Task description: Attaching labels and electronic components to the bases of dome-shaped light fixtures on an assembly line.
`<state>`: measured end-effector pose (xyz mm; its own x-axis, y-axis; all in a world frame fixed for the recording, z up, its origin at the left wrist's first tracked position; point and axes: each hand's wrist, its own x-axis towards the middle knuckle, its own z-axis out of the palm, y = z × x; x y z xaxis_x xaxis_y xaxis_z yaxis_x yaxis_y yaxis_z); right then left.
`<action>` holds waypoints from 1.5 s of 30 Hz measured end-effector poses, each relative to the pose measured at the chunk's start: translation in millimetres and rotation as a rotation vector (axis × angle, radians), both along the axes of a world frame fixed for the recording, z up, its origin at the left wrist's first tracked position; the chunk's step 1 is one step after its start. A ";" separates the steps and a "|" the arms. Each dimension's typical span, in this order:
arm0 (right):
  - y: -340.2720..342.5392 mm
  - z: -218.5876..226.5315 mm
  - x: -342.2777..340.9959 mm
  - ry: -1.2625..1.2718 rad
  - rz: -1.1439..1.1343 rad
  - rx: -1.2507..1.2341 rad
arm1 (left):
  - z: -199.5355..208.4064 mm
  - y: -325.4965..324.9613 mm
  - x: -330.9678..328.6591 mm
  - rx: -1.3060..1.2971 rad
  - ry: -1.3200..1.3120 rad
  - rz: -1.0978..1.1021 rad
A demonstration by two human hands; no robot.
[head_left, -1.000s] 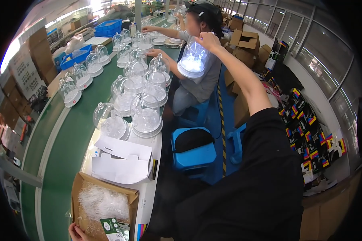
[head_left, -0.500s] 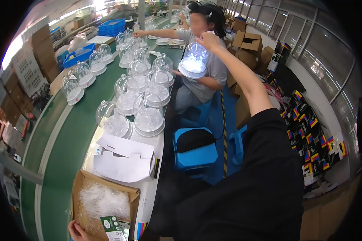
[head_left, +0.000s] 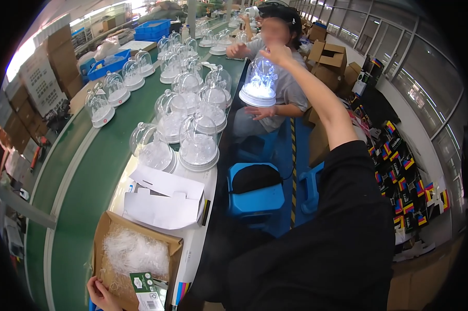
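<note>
High in front of me, my right hand is closed on the top of a clear dome lamp. White-blue light glows inside it over a white round base. Just under that base a co-worker's hand is spread, palm up. The co-worker's other hand is raised beside the dome. At the lower left, my left hand grips the near left rim of an open cardboard box. Inside the box lie white shredded filler and a green-and-white printed card.
Several unlit dome lamps stand along the green conveyor table. A folded white carton lies beyond the box. Blue stools stand to the right of the table; blue bins are at the far left. Printed boxes are stacked along the right wall.
The lit dome lamp has come more upright in my right hand. The co-worker's outstretched arm has drawn back from the other domes, and the palm below now shows open.
</note>
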<state>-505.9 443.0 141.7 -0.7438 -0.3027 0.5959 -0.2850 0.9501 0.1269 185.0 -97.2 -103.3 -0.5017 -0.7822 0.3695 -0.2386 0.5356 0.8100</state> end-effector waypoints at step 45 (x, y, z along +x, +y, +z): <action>-417.0 -202.4 439.0 -0.715 1.651 0.240 | 42.6 52.5 -13.9 -0.026 0.000 -0.217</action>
<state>-66.9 26.0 -60.7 0.3116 -0.9351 0.1689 -0.8668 -0.3526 -0.3527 171.1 -44.8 -60.7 -0.6573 -0.6461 0.3880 -0.1151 0.5948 0.7956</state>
